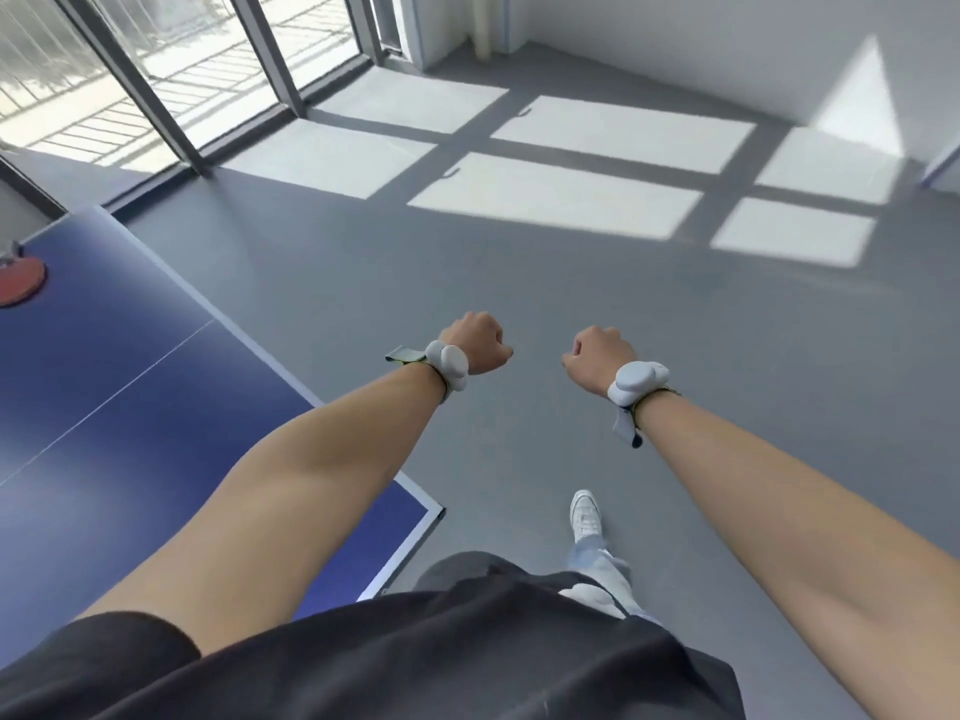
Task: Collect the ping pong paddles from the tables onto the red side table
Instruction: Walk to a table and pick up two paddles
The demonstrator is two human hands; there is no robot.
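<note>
A red ping pong paddle lies on the blue table tennis table at the far left edge of the view, partly cut off. My left hand and my right hand are stretched out in front of me over the grey floor, to the right of the table. Both have their fingers curled into a fist and hold nothing. Each wrist carries a white band. The red side table is not in view.
Grey floor with sunlit patches spreads ahead and to the right. Glass doors with dark frames stand at the back left, a white wall at the back right. My white shoe steps beside the table's near corner.
</note>
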